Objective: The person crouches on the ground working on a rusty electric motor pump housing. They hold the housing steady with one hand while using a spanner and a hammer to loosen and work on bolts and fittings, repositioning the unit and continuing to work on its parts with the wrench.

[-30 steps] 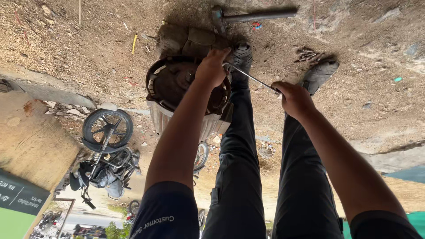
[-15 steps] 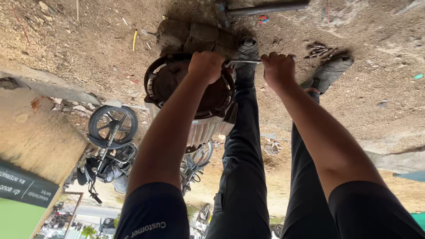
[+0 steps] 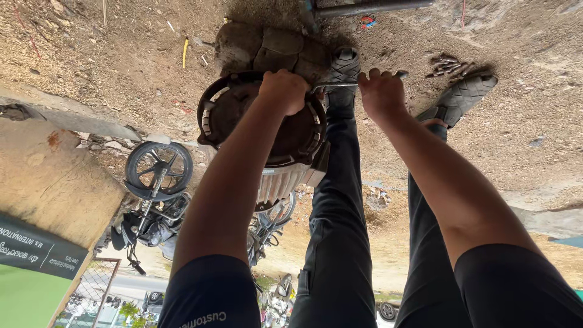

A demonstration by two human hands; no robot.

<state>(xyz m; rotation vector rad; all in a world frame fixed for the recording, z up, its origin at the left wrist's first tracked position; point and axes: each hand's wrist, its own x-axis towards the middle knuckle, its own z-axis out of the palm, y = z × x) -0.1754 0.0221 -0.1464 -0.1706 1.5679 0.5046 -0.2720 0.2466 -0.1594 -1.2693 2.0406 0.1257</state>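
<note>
My left hand [image 3: 283, 91] clamps over the rim of a round, rust-brown motor housing [image 3: 243, 118], fist closed, while my right hand [image 3: 381, 94] is wrapped tight around a thin metal rod [image 3: 331, 85] that runs across to the housing's edge. The housing is dark and grimy, with a ring of slotted openings around its rim and a pale ribbed casing [image 3: 279, 185] behind it. It stands on bare dirt ground [image 3: 121, 61], pressed close against a lumpy brown block [image 3: 267, 48], with my sandalled foot [image 3: 343, 70] just beside it and the other foot [image 3: 464, 97] farther out. A long grey pipe [image 3: 370, 7] lies beyond the block. A heap of small bolts [image 3: 446, 64] sits near the second foot. The dirt is open on the far side of the housing; parked motorcycles [image 3: 152, 188] stand well apart.
</note>
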